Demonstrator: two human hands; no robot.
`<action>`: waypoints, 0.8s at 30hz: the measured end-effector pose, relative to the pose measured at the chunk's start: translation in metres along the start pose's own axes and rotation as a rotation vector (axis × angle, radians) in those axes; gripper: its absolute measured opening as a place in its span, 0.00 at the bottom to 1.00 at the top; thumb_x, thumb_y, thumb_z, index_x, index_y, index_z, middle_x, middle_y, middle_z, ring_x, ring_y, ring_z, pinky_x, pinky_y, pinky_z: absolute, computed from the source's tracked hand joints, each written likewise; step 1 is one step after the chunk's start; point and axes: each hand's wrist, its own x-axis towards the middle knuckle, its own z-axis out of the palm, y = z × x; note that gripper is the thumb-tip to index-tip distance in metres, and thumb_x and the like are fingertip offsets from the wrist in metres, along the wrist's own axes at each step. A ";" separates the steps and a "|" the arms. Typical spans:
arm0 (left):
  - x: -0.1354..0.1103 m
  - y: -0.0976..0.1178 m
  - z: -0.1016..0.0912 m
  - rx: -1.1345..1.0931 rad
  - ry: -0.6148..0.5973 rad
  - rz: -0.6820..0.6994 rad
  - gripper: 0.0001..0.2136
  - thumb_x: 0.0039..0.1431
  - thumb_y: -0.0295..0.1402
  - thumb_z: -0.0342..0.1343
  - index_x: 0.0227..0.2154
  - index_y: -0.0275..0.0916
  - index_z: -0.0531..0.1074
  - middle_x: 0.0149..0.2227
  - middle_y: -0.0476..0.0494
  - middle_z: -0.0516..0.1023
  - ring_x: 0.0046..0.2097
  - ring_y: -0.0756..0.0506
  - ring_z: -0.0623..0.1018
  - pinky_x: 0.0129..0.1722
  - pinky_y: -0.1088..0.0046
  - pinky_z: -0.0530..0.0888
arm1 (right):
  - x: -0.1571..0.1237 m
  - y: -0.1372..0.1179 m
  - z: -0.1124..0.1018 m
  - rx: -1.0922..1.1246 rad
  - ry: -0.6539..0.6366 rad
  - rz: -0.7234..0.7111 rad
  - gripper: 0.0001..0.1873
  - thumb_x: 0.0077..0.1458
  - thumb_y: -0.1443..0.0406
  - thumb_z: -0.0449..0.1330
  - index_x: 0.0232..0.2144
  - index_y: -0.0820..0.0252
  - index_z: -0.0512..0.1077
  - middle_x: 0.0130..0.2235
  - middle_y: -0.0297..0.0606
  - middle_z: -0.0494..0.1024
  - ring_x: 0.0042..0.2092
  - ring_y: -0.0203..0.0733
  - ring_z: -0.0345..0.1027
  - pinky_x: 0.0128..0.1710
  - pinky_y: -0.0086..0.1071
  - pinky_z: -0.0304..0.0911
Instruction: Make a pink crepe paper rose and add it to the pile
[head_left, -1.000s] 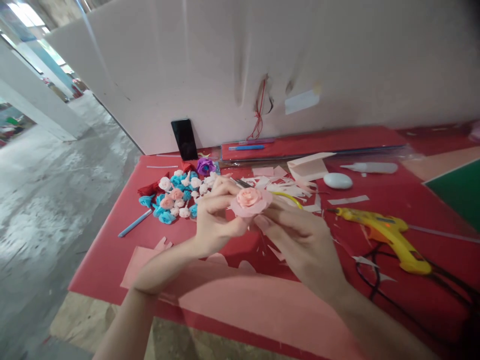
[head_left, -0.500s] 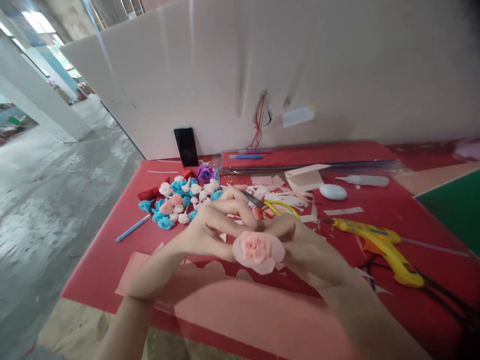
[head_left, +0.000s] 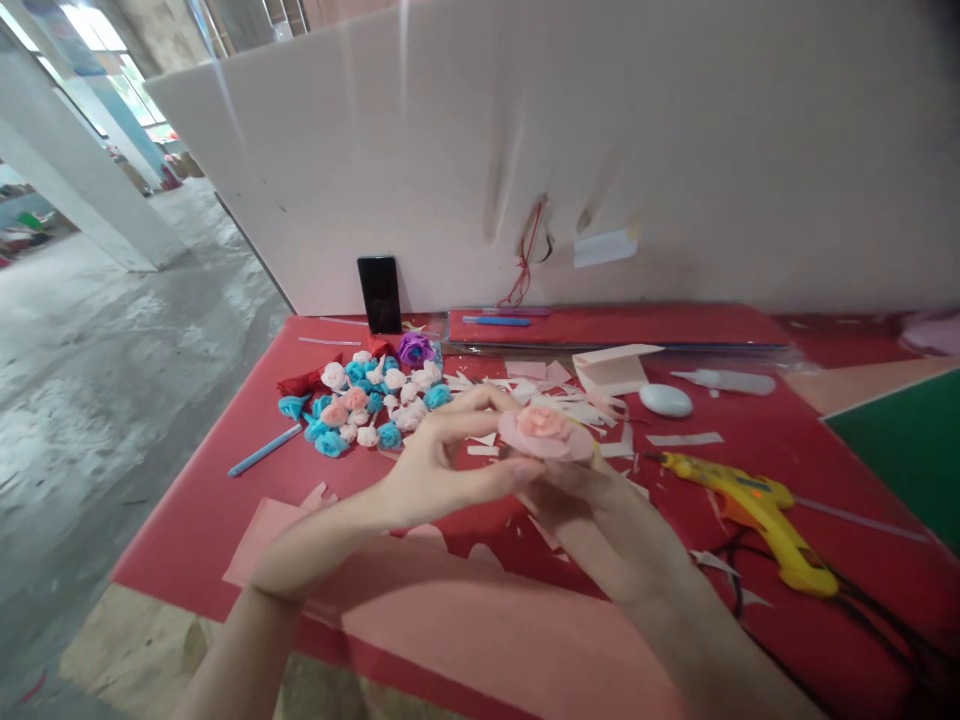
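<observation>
A pink paper rose (head_left: 546, 425) with wide outer petals is held above the middle of the table, its face turned up. Beneath it, my right hand (head_left: 574, 495) is closed on its base; those fingertips are partly hidden by the bloom. My left hand (head_left: 442, 455) curves in from the left, thumb under the petals and fingers at the far edge, pinching the rim. Behind the hands lie white paper scraps (head_left: 600, 410). A large sheet of pink paper (head_left: 480, 630) with a scalloped edge spreads below my wrists.
Blue, white and pink paper flowers (head_left: 360, 400) cluster at the left, near a purple rose (head_left: 415, 349) and a blue pen (head_left: 264, 450). A phone (head_left: 379, 295) leans on the white panel (head_left: 420, 180). At right lie a yellow glue gun (head_left: 757, 510), white oval object (head_left: 666, 400) and bottle (head_left: 727, 381).
The rose has moved up and slightly right, and its face has tilted from toward me to upward. My left thumb has come in under the petals. The scissors are now mostly hidden.
</observation>
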 end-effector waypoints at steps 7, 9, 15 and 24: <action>0.002 -0.012 0.005 0.559 0.317 0.382 0.09 0.57 0.37 0.58 0.28 0.37 0.73 0.25 0.49 0.70 0.30 0.50 0.68 0.34 0.68 0.65 | 0.000 0.011 0.004 0.070 0.293 -0.076 0.13 0.26 0.60 0.76 0.16 0.50 0.76 0.21 0.27 0.77 0.29 0.32 0.71 0.33 0.24 0.69; 0.002 -0.012 0.005 0.583 0.322 0.395 0.10 0.58 0.37 0.58 0.26 0.37 0.72 0.24 0.50 0.70 0.29 0.50 0.67 0.34 0.67 0.65 | -0.001 0.014 0.005 0.045 0.266 -0.096 0.12 0.28 0.59 0.75 0.17 0.49 0.77 0.23 0.28 0.78 0.29 0.34 0.71 0.33 0.27 0.70; 0.000 -0.006 0.008 0.379 0.215 0.272 0.12 0.60 0.38 0.55 0.27 0.37 0.74 0.26 0.48 0.70 0.30 0.50 0.69 0.33 0.69 0.68 | 0.001 0.018 0.006 0.004 0.171 -0.174 0.06 0.38 0.59 0.72 0.23 0.47 0.79 0.29 0.28 0.79 0.28 0.34 0.68 0.29 0.29 0.69; -0.004 -0.004 0.011 0.342 0.200 0.253 0.12 0.63 0.36 0.51 0.26 0.38 0.72 0.29 0.47 0.71 0.32 0.50 0.69 0.34 0.67 0.69 | -0.001 0.021 0.007 -0.069 0.107 -0.259 0.03 0.44 0.61 0.69 0.26 0.44 0.79 0.28 0.28 0.78 0.29 0.37 0.68 0.30 0.32 0.68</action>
